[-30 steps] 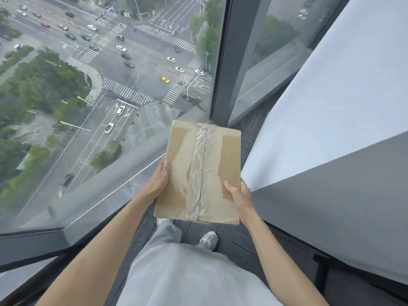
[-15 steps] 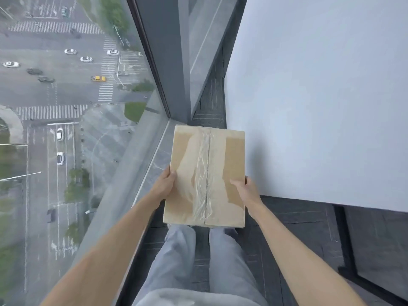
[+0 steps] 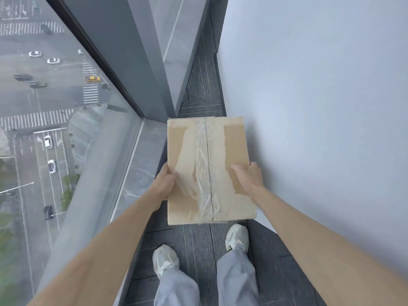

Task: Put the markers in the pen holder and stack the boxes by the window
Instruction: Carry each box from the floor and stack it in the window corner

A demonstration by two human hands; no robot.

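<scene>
Since a second ago the person has turned toward the wall, and the cardboard box [image 3: 209, 171] now hangs lower, over the dark floor [image 3: 198, 244] just past the person's white shoes [image 3: 165, 260]. Before, the street showed behind the box; now the floor strip does.

The box is flat and brown. Clear crinkly tape runs down the middle seam, and pale patches on both sides show where the top paper was torn off. It is held level, in the air, between the window [image 3: 55, 129] on the left and the white wall [image 3: 320, 107] on the right. It is just beside the wall.

The left hand [image 3: 164, 184] grips the left edge, with the thumb pressed on top and the other fingers hidden under the box. The right hand [image 3: 249, 178] grips the right edge, thumb laid flat on top, fingers curled around the side. Both hands squeeze the box from its two sides.

No other box can be seen on the floor, so this one looks like the first in the pile. No markers or pen holder show here.

What could go wrong? The gap is narrow, so a corner might bump the wall or the grey stone sill [image 3: 141, 164] on the way down and tip the box. The slick tape may also let a thumb slide. If the box lands crooked, the next box could sit badly on it.
</scene>
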